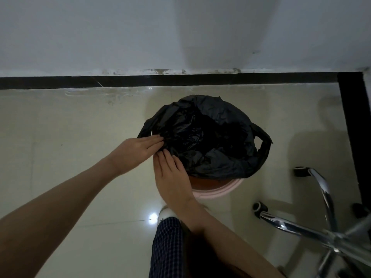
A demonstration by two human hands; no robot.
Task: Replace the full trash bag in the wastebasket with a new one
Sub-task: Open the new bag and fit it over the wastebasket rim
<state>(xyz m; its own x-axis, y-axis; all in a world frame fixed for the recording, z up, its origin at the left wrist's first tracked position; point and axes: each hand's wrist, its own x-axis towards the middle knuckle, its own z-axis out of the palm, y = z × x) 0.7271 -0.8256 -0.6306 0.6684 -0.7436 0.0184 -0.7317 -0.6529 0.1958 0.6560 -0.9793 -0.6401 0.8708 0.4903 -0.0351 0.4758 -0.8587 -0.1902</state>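
Note:
A black trash bag (208, 137) fills a round pink wastebasket (212, 192) on the floor near the wall. The bag's crumpled edges drape over the rim, and a handle loop hangs at the right. My left hand (136, 152) lies at the bag's left edge, fingertips pinching the plastic. My right hand (172, 173) rests on the near left rim, its fingers touching the bag's edge beside the left hand. What lies inside the bag is too dark to make out.
A white wall with a black baseboard (140, 82) runs behind the basket. A chrome swivel-chair base (313, 223) with black casters stands at the lower right. A dark frame (353, 125) rises at the right. My checked trouser leg (168, 247) is below the basket.

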